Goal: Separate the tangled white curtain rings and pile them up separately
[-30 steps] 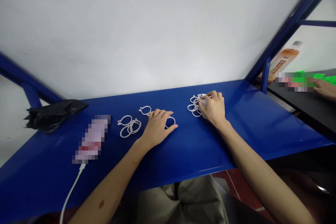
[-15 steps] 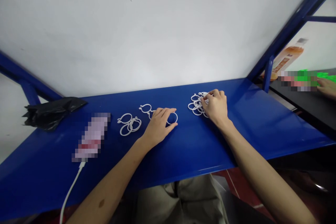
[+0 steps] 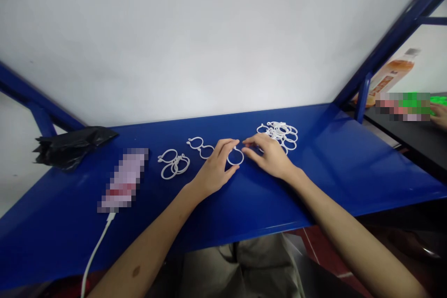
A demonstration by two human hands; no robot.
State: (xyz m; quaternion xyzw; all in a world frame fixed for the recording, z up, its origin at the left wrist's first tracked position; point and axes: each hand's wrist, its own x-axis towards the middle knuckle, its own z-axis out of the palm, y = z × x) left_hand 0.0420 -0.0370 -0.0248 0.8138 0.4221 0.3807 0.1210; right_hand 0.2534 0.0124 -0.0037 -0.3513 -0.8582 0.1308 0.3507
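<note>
My left hand point(image 3: 218, 167) rests on the blue table, thumb and fingers spread around a white plastic ring point(image 3: 240, 162). Its fingertips are at the ring's upper and lower edges. Just right of that ring is my right hand point(image 3: 267, 154), fingers bent and tips slightly apart, nothing visible between them. Behind it lies a pile of white plastic rings point(image 3: 290, 137), partly covered by the hand. Two more rings with small tabs point(image 3: 196, 143) lie beyond my left hand. Farther left sits a small overlapping group of rings point(image 3: 170, 170).
The blue table point(image 3: 251, 209) meets a white wall. At the left are a black plastic bag point(image 3: 75, 146) and a blurred-out flat object point(image 3: 125, 179) with a white cable point(image 3: 94, 251). Right, on a black surface, stand a bottle point(image 3: 391, 77) and green pieces; another person's hand point(image 3: 439, 115) is there.
My right hand has moved left from the pile to beside the ring at my left hand. More of the pile shows. My left hand has shifted slightly right with the ring.
</note>
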